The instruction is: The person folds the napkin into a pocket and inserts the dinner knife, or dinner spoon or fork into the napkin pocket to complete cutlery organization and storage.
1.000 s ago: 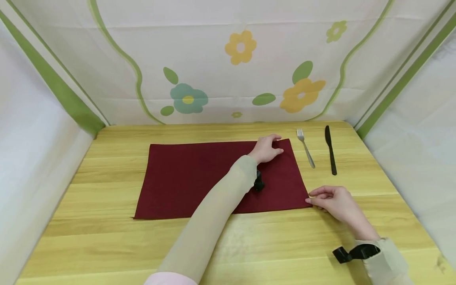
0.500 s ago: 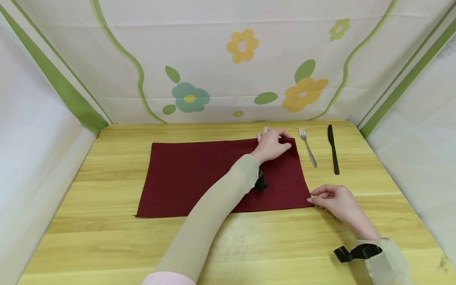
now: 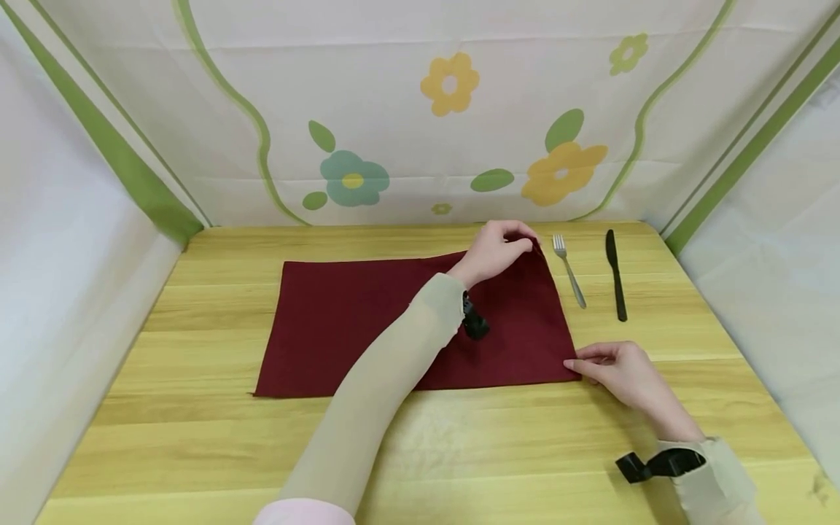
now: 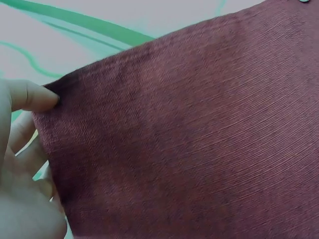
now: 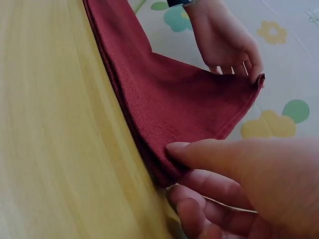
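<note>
A dark red cloth (image 3: pixel 354 313) lies as a wide rectangle on the wooden table (image 3: pixel 197 452). My left hand (image 3: pixel 495 251) reaches across it and pinches its far right corner, lifted off the table. In the left wrist view the thumb and fingers hold the edge of the cloth (image 4: pixel 174 124). At the near right corner my right hand (image 3: pixel 620 372) pinches the cloth between thumb and fingers. The right wrist view shows that corner of the cloth (image 5: pixel 149 109) low at the table, with the raised corner beyond it in the left hand (image 5: pixel 224 40).
Right of the cloth lie a fork (image 3: pixel 569 270) and a black knife (image 3: pixel 616 275), both pointing away. A white curtain (image 3: pixel 394 87) with printed flowers stands behind the table. White fabric walls close off the left and right sides.
My left hand has taken hold of the far right corner and raised it from the table. My right hand keeps its pinch at the near corner.
</note>
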